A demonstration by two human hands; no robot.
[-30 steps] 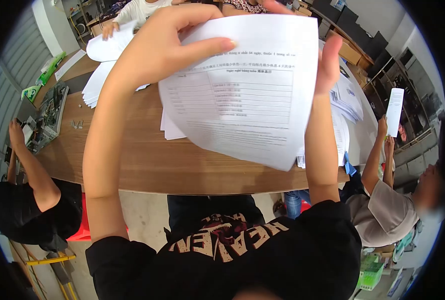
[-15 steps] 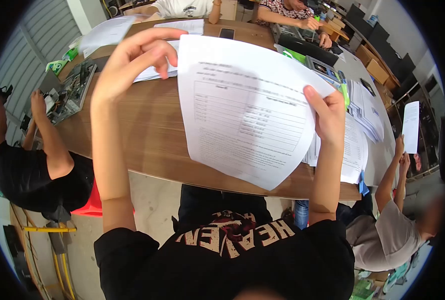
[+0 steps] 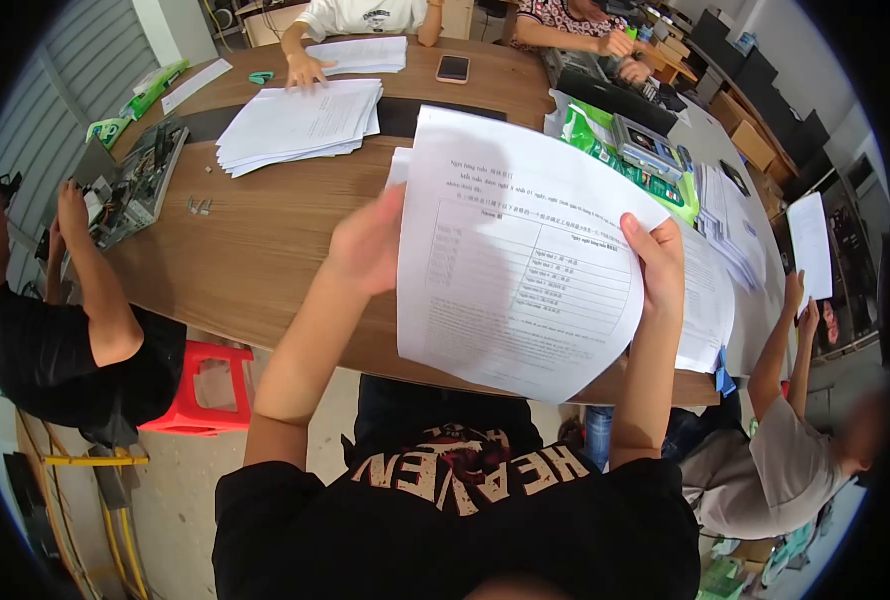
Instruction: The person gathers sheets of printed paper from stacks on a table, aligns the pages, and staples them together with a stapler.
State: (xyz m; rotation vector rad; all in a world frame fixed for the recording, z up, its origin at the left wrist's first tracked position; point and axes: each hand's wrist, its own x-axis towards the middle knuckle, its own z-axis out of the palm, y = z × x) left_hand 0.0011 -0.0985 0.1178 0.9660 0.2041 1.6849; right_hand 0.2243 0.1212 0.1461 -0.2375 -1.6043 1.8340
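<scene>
A printed white sheet (image 3: 525,270) with a table on it is held up above the wooden desk (image 3: 255,230), its lower edge curling. My right hand (image 3: 657,255) pinches the sheet's right edge between thumb and fingers. At the sheet's left edge is my left hand (image 3: 370,240), slightly blurred, its fingertips hidden behind the paper, so its grip cannot be made out. More printed pages (image 3: 705,300) lie behind my right hand, beside a blue clip (image 3: 725,372).
Across the desk a person's hand (image 3: 308,70) rests on a paper stack (image 3: 300,120). A phone (image 3: 453,69), an opened computer case (image 3: 145,185) and a green packet (image 3: 590,130) lie around. People sit left and right; a red stool (image 3: 210,385) stands lower left.
The sheet has moved lower, with my right hand still on its edge. My left hand has come down from the top left corner to the left edge. The co-worker's raised paper is down.
</scene>
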